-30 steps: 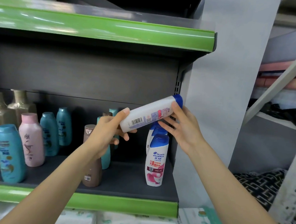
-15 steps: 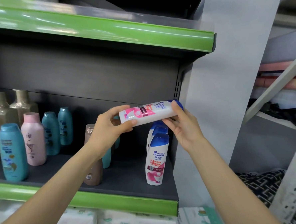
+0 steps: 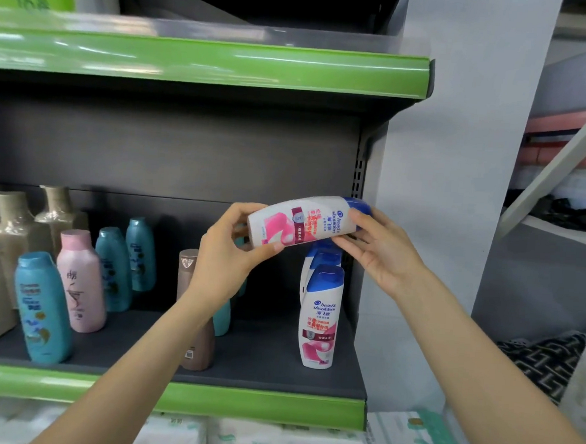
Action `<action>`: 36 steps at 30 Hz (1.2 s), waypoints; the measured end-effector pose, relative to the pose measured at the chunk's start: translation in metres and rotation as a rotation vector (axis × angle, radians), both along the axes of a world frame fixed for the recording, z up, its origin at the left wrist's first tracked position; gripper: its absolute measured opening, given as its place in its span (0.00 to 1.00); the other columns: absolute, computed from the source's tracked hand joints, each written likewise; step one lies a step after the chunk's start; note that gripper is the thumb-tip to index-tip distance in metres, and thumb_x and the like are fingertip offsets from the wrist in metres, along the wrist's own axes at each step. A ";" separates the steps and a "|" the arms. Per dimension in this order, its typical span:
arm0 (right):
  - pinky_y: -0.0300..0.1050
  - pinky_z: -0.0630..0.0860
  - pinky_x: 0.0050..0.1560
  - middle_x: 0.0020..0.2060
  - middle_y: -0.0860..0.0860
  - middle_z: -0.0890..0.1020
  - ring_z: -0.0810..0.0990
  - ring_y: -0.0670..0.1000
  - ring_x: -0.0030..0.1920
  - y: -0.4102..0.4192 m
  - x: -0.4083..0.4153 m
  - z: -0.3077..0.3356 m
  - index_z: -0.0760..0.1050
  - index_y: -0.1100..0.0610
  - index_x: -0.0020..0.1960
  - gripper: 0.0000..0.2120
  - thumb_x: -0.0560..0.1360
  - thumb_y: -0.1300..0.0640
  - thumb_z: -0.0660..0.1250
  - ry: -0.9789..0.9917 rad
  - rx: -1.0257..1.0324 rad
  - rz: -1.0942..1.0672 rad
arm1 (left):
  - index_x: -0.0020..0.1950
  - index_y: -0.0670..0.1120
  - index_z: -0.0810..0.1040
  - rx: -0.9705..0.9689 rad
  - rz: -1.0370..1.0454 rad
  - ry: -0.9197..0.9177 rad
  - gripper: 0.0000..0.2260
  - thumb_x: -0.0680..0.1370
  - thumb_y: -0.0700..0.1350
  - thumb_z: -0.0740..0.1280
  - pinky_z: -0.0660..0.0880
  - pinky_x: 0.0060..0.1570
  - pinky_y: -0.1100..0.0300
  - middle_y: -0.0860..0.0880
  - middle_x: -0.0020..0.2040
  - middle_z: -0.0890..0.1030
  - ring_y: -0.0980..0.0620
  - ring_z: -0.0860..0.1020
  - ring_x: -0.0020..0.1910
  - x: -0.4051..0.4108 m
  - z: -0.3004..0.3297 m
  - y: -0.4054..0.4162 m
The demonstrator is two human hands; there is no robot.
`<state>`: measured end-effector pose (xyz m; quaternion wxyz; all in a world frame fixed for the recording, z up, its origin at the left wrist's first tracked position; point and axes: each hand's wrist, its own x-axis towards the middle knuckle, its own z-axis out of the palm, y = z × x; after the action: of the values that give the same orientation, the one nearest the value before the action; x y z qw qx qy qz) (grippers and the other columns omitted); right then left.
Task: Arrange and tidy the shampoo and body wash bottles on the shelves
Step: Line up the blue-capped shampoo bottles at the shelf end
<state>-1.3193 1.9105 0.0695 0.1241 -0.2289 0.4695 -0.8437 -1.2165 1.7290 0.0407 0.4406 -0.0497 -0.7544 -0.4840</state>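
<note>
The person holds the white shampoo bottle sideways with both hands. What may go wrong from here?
The white shampoo bottle with blue cap is held only by fingertips of the left hand and right hand; it may slip. When lowered, it may knock over the upright white bottle with pink label standing directly below.

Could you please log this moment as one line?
white blue-capped shampoo bottle: sideways, label front | left hand: base | right hand: cap end | above dark shelf

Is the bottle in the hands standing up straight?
No, the bottle lies almost sideways, its blue cap toward the right hand and its base in the left hand.
</note>
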 end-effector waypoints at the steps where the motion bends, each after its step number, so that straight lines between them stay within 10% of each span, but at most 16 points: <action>1: 0.46 0.82 0.48 0.53 0.60 0.81 0.82 0.55 0.52 0.001 -0.001 0.001 0.73 0.60 0.63 0.15 0.77 0.62 0.65 -0.018 0.019 0.002 | 0.55 0.51 0.75 -0.028 -0.001 0.016 0.20 0.68 0.38 0.76 0.76 0.46 0.68 0.56 0.51 0.80 0.57 0.79 0.50 0.000 -0.001 0.001; 9: 0.50 0.82 0.49 0.47 0.57 0.79 0.81 0.56 0.50 -0.002 -0.005 -0.003 0.75 0.57 0.49 0.04 0.76 0.60 0.67 -0.073 -0.024 -0.059 | 0.57 0.48 0.75 -0.090 -0.062 -0.058 0.17 0.70 0.39 0.73 0.76 0.50 0.67 0.52 0.54 0.80 0.55 0.78 0.54 -0.010 -0.006 -0.002; 14: 0.44 0.82 0.43 0.50 0.58 0.80 0.83 0.53 0.47 -0.004 -0.007 -0.005 0.74 0.60 0.57 0.10 0.76 0.66 0.65 -0.030 -0.152 -0.061 | 0.56 0.43 0.76 0.373 -0.331 -0.195 0.18 0.68 0.50 0.69 0.80 0.49 0.57 0.42 0.55 0.80 0.45 0.80 0.55 -0.015 -0.009 -0.002; 26: 0.41 0.81 0.41 0.44 0.53 0.85 0.85 0.49 0.44 0.002 -0.016 -0.006 0.75 0.61 0.59 0.11 0.77 0.65 0.64 0.013 -0.128 0.022 | 0.65 0.50 0.74 -0.085 -0.056 -0.205 0.28 0.67 0.47 0.76 0.74 0.54 0.65 0.53 0.58 0.79 0.56 0.78 0.55 -0.028 -0.009 -0.005; 33: 0.50 0.82 0.47 0.55 0.58 0.80 0.82 0.57 0.53 0.004 -0.030 0.004 0.69 0.60 0.63 0.20 0.73 0.57 0.68 0.049 -0.064 0.101 | 0.66 0.44 0.74 0.195 -0.253 -0.258 0.26 0.69 0.47 0.72 0.79 0.49 0.58 0.51 0.53 0.81 0.51 0.81 0.52 -0.039 -0.007 0.010; 36: 0.52 0.82 0.46 0.55 0.59 0.80 0.83 0.58 0.51 0.002 -0.037 0.008 0.67 0.61 0.64 0.22 0.73 0.61 0.69 0.049 -0.057 0.023 | 0.65 0.48 0.75 -0.005 -0.082 -0.271 0.24 0.70 0.54 0.70 0.77 0.54 0.60 0.54 0.55 0.81 0.55 0.80 0.54 -0.048 -0.006 0.011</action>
<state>-1.3568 1.9123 0.0777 0.1154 -0.2582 0.4455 -0.8494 -1.2644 1.7404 0.0348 0.3146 -0.0158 -0.8053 -0.5022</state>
